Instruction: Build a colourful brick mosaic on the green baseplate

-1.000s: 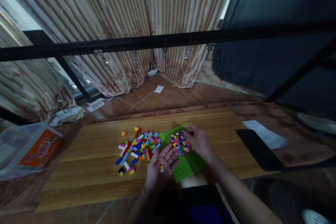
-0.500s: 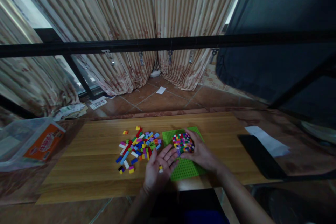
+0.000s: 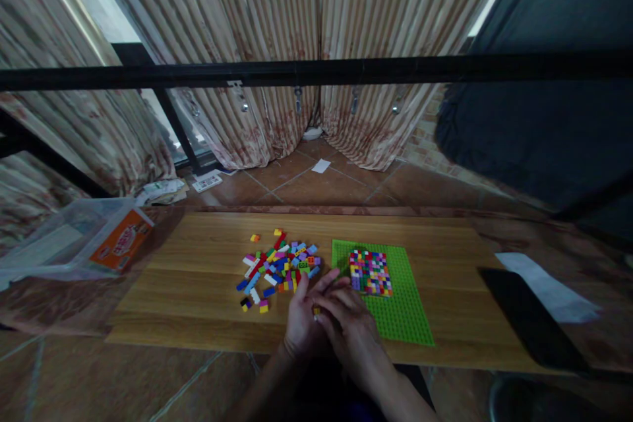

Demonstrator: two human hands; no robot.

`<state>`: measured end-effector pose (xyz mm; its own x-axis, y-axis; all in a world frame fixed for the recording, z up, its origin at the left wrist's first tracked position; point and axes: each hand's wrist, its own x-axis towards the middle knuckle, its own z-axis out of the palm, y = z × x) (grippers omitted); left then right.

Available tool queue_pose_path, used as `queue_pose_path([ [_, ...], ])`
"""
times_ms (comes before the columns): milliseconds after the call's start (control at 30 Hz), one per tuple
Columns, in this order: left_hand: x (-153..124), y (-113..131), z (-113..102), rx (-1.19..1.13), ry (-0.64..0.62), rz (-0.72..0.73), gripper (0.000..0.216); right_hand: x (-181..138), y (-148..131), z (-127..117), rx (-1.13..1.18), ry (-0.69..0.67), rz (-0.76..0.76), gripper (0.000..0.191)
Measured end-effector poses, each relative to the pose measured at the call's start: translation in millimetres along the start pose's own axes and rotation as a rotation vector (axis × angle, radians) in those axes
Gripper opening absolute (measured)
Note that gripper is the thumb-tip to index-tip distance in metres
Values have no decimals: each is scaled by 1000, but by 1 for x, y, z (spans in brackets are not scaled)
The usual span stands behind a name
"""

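My left hand (image 3: 302, 322) is palm up and lightly cupped, with small toy bricks (image 3: 316, 310) lying in its palm. Over that palm, my right hand (image 3: 352, 324) is closed, its thumb and fingertips together at the bricks, partly covering them. Just beyond the right hand, a multicoloured block of toy bricks (image 3: 370, 273) sits on a green baseplate (image 3: 401, 313). To the left of the hands spreads a loose pile of toy bricks (image 3: 281, 266) in many colours and lengths.
The wooden table (image 3: 188, 283) carries all of this. A dark flat object (image 3: 531, 316) and white paper (image 3: 548, 290) lie at the right. At the left stands a clear plastic box (image 3: 64, 237) with an orange label. A black rail (image 3: 277, 72) crosses before the curtains.
My right hand has left the multicoloured block and moved down and left to the bricks in my left palm. The block now shows uncovered on the baseplate. The view has shifted.
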<state>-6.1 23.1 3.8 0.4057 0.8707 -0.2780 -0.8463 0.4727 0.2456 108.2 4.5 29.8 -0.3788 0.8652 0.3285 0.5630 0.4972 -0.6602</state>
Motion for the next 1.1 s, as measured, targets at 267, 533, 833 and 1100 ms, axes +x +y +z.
queue_pose_path([
  [267,1,-2,0,-9,53,18,59,-2,2,14,10,-36,47,15],
  [533,2,-1,4,-49,14,3,54,1,0,-12,175,52,154,15],
  [833,4,-2,0,-7,16,-12,49,11,76,-69,111,433,423,24],
  [1100,4,-1,-1,22,17,-20,47,30,89,-64,-83,377,454,27],
])
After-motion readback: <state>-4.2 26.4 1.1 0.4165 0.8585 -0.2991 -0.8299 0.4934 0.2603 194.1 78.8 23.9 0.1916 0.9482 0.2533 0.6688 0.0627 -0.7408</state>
